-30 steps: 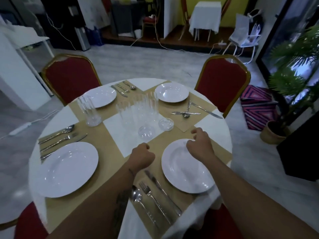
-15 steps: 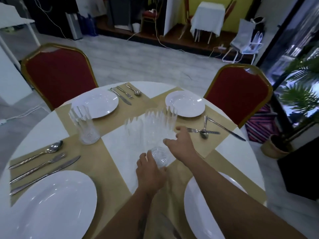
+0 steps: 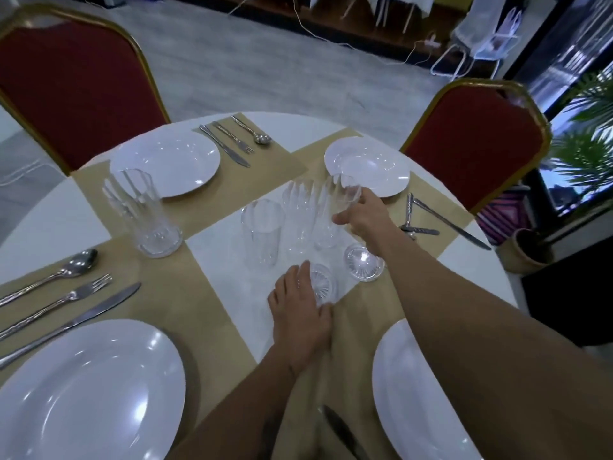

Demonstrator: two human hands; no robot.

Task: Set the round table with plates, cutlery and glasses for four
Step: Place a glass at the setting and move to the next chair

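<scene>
Plates: all four are laid, one on each mat: far left plate (image 3: 165, 162), far right plate (image 3: 366, 166), near left plate (image 3: 83, 390), near right plate (image 3: 418, 393).
Cutlery: far left cutlery (image 3: 232, 142) and near left cutlery (image 3: 63, 295) lie tidy beside their plates. The right cutlery (image 3: 428, 220) lies crossed. At the near place we see only the near knife (image 3: 341, 433) between the arms.
Glasses: one placed glass (image 3: 147, 215) stands at the far left setting. Three more are grouped in the middle of the worktop (image 3: 49, 224).
Left hand (image 3: 298, 313): its fingers curl round the foot of the near glass (image 3: 321, 284).
Right hand (image 3: 361, 217): it grips the right glass (image 3: 341, 194) around the wall, near the far right plate. Whether this glass is lifted, we cannot tell.
Third glass (image 3: 262, 232): it stands free, just left of the other two.
Direction: each glass has its mouth up and its foot down, with the long axis about vertical. The slant away from us is, we judge, from the wide lens.
Left to do: we judge three glasses must go to their places and the right cutlery must be straightened.
</scene>
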